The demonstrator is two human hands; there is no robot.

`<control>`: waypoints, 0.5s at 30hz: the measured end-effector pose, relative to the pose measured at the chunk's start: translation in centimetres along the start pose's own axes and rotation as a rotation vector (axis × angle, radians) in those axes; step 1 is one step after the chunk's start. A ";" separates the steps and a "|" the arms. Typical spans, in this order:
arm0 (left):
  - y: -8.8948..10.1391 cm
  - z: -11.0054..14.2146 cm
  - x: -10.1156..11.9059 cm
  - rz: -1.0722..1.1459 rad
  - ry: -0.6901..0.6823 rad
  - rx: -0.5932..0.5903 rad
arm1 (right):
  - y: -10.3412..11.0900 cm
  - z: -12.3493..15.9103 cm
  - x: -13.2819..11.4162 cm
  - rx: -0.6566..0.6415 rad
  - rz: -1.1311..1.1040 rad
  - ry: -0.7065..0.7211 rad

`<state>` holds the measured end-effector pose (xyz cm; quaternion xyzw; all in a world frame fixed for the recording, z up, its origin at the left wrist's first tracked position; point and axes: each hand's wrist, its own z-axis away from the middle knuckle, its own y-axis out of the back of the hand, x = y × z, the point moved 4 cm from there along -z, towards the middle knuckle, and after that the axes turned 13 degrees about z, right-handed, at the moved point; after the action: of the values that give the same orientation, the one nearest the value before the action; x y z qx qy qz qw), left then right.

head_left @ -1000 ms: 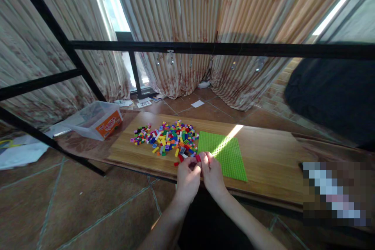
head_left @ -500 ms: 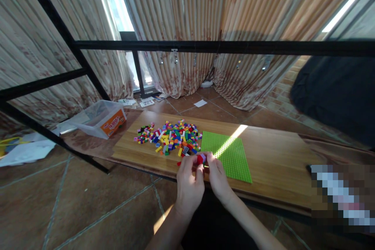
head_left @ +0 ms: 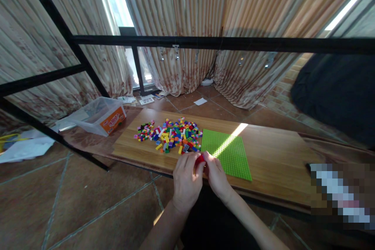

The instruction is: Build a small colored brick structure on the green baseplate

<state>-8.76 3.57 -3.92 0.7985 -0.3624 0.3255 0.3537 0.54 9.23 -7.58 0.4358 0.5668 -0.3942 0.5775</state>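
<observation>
My left hand (head_left: 187, 175) pinches a small red toy brick (head_left: 199, 159) between thumb and fingers, just past the near edge of the board. My right hand (head_left: 216, 174) closes on the other side of the same small cluster, where a bit of purple shows at the fingertips. Most of the bricks in the grip are hidden by my fingers. Right behind and beside my right hand lies a green studded baseplate (head_left: 234, 160). A heap of mixed coloured bricks (head_left: 175, 134) is spread beyond my left hand.
The wooden board (head_left: 275, 156) rests on a brown-covered bench. A clear plastic box (head_left: 99, 115) with an orange label stands at the left. A black metal rail (head_left: 193, 41) crosses above, before curtains. Papers (head_left: 200, 101) lie on the tiled floor.
My hands have drawn closer together around the small bricks, covering more of them. Less red and purple shows than before. The heap and baseplate stay put.
</observation>
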 end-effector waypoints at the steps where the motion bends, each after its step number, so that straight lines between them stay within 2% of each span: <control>1: 0.0 0.0 0.0 -0.005 -0.009 -0.001 | -0.1 0.0 -0.1 -0.015 0.003 -0.003; 6: -0.1 0.2 -0.1 0.006 -0.049 0.015 | -0.4 0.2 -0.7 -0.069 0.076 0.017; 9: -0.2 0.2 0.0 0.006 -0.053 0.024 | -0.4 0.2 -0.2 -0.036 0.088 -0.023; 15: -0.4 0.0 0.2 0.024 -0.079 0.045 | -0.3 0.2 0.7 0.024 -0.032 -0.079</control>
<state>-8.30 3.73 -3.88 0.8141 -0.3783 0.3058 0.3173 0.38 9.03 -8.32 0.4177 0.5455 -0.4269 0.5879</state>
